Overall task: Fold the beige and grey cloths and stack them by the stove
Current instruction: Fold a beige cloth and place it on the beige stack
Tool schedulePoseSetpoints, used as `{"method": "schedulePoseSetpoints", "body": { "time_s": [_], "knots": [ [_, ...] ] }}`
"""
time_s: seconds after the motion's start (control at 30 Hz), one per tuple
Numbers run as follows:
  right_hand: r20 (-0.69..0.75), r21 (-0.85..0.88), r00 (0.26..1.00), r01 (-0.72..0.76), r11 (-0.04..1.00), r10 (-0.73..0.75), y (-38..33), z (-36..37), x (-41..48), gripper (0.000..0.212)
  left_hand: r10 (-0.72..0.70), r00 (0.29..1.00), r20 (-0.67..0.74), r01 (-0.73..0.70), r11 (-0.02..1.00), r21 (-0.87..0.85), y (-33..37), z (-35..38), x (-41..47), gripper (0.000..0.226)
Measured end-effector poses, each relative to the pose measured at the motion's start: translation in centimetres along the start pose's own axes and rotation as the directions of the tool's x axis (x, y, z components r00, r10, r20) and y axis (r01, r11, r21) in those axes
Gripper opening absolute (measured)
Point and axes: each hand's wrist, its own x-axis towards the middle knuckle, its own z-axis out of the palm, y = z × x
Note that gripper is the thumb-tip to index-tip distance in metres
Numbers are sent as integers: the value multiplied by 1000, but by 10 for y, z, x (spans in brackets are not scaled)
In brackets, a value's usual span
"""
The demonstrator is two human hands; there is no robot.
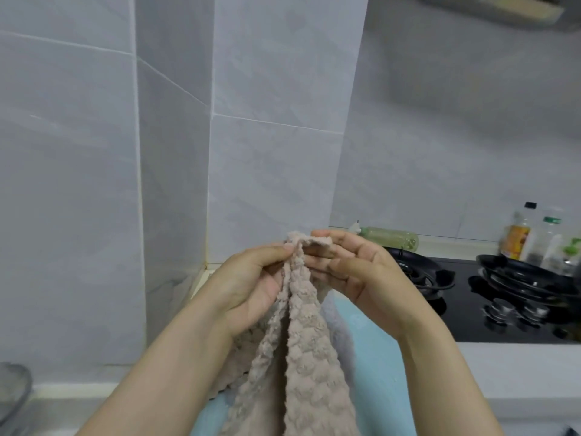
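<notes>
Half into the first fold by the look of it, pinching the top edge of the beige cloth [301, 357] tight in left hand [248, 284] and right hand [355, 272], letting it hang toward 6 o'clock, stove [503, 294] off at 3 o'clock; next likely calls for matching corners and doubling over.

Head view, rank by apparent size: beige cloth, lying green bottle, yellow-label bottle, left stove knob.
1. beige cloth, largest, though nearest the camera.
2. green bottle and yellow-label bottle: look alike, not ranked.
3. left stove knob, smallest.
</notes>
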Motion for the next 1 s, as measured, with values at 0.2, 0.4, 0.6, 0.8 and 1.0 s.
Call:
{"method": "schedulePoseSetpoints", "body": {
  "time_s": [0.2,0.4,0.6,0.8,1.0],
  "knots": [
    [-176,-278,971,110,954,-163,4,9,2,10,139,987,-85,-125,981,151,-7,0,-3,22],
    [-243,-586,904,153,796,-353,0,15,0,10,473,872,-128,-287,704,649,1,-8,-4,6],
    [-232,-611,908,143,778,-349,-3,23,-2,15,489,867,-94,-325,699,636,9,4,-13,3],
    [-255,-621,885,159,767,-390,-3,26,-1,11,438,899,-13,-341,717,608,9,10,-19,7],
    [-262,-625,873,172,761,-412,-3,29,-1,13,435,900,-3,-343,714,610,10,12,-20,12]
  ]
}}
